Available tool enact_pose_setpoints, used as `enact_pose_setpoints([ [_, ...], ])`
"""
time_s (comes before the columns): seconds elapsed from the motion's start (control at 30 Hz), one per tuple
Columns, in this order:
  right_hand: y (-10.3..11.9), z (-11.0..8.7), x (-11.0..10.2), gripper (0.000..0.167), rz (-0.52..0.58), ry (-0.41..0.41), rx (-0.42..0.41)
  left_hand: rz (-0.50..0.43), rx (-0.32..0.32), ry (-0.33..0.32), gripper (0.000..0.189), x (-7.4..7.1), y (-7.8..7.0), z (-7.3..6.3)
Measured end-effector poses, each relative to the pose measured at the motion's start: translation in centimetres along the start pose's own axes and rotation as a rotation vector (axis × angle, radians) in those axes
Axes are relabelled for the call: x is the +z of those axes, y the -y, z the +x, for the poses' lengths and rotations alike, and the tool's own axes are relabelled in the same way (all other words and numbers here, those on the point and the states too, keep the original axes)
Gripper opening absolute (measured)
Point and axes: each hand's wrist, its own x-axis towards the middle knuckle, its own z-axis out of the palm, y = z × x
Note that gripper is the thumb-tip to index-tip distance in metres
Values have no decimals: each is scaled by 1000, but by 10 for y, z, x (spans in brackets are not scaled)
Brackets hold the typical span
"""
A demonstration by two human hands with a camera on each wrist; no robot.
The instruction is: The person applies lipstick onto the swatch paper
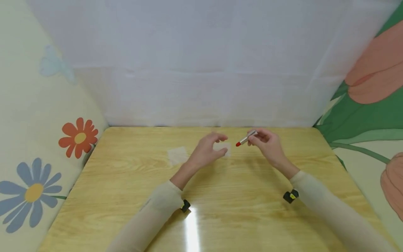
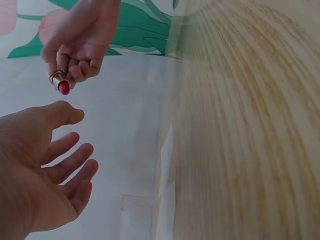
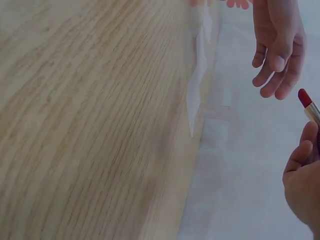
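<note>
My right hand [image 1: 267, 145] pinches an uncapped lipstick [image 1: 247, 138] between thumb and fingers, above the table. Its red tip [image 3: 304, 98] points left, toward the other hand, and a silvery tube shows behind it. Across a small gap, my left hand [image 1: 207, 148] hovers with thumb and fingers spread and slightly bent, holding nothing. In the left wrist view the left hand [image 2: 45, 170] appears near, with the lipstick [image 2: 60, 82] beyond its thumb. Beneath the left hand lies a thin white square sheet [image 1: 225, 149], partly hidden by it.
Another white square sheet [image 1: 177, 155] lies on the wooden table [image 1: 141, 196], left of the left hand. A white cloth [image 1: 201, 70] hangs along the table's back edge. Flower-patterned panels [image 1: 377, 133] stand at both sides. Each wrist wears a small black device [image 1: 290, 196].
</note>
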Motion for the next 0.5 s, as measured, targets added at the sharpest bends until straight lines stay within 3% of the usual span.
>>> enact_pose_setpoints([
  [0.27, -14, 13, 8, 23, -42, 10, 55, 93, -122, 53, 44, 3, 11, -3],
  [0.5, -17, 17, 8, 17, -85, 67, 77, 229, -144, 87, 45, 10, 19, 5],
])
